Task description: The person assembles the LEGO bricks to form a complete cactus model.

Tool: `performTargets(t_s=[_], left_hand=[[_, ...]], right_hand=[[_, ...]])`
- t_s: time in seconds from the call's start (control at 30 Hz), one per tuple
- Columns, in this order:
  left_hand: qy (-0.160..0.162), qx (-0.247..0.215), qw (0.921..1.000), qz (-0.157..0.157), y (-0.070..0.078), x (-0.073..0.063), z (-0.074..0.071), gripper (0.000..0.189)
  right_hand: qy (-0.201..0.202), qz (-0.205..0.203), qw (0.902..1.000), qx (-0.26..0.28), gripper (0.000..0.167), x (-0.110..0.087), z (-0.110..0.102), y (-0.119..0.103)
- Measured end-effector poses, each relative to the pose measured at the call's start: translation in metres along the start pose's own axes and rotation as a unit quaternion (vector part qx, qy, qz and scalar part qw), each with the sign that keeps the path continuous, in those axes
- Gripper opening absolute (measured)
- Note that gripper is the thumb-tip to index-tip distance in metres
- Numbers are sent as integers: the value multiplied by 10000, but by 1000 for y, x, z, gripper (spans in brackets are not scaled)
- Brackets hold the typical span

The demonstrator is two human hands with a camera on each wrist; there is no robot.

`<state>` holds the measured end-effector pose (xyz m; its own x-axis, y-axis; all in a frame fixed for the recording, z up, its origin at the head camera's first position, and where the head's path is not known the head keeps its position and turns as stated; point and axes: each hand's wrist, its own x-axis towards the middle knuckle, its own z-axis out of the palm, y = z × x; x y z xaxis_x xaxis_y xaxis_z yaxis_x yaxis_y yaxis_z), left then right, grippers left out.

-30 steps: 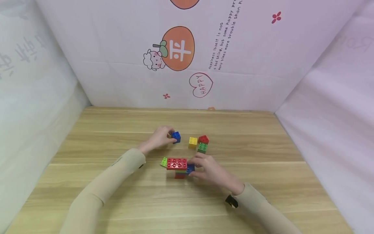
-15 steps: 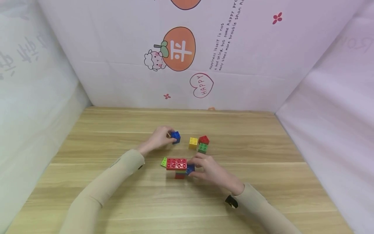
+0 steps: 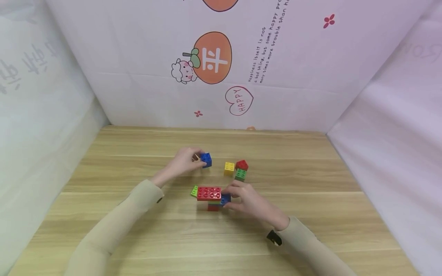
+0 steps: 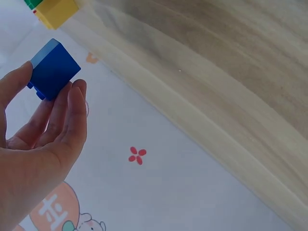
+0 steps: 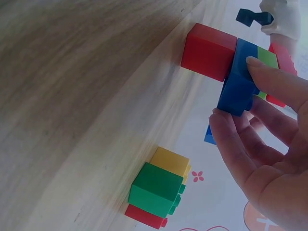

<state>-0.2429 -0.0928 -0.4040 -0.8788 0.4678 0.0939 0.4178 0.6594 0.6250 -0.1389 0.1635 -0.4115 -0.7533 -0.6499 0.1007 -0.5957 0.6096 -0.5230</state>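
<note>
My left hand (image 3: 184, 160) pinches a small blue brick (image 3: 206, 160) between thumb and fingers at the back. In the left wrist view that blue brick (image 4: 55, 72) is tilted, its studs toward the palm side. My right hand (image 3: 250, 199) grips the jutting end of a blue brick (image 5: 239, 79) in a stack. Below it in the stack is a red brick (image 5: 209, 50); above come a light green brick (image 5: 267, 57) and a long red brick (image 3: 208, 193). My right fingers hide part of the stack.
Behind the stack stand a yellow brick (image 3: 229, 168), a green brick (image 3: 240, 174) and a red piece (image 3: 242, 165), close together. A light green brick (image 3: 194, 191) lies left of the stack, partly hidden. White printed sheets (image 3: 286, 103) wall off the wooden table (image 3: 165, 237).
My left hand has drawn slightly left and up, carrying the small blue brick with it. My right hand and the stack have stayed in place.
</note>
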Motion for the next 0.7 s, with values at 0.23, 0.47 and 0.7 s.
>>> performTargets(t_s=[0.23,0.47,0.7], left_hand=[[-53,-27,9999,126,5,-16,-9,35],[-164,-76,9996,225,10,-29,-15,37],[-76,-60,9986,515,17,-43,-25,37]], right_hand=[[-7,8,10000,26,36,0,0,-1],[21,21,10000,12,36,-1,0,-1],[12,73,10000,21,35,0,0,-2]])
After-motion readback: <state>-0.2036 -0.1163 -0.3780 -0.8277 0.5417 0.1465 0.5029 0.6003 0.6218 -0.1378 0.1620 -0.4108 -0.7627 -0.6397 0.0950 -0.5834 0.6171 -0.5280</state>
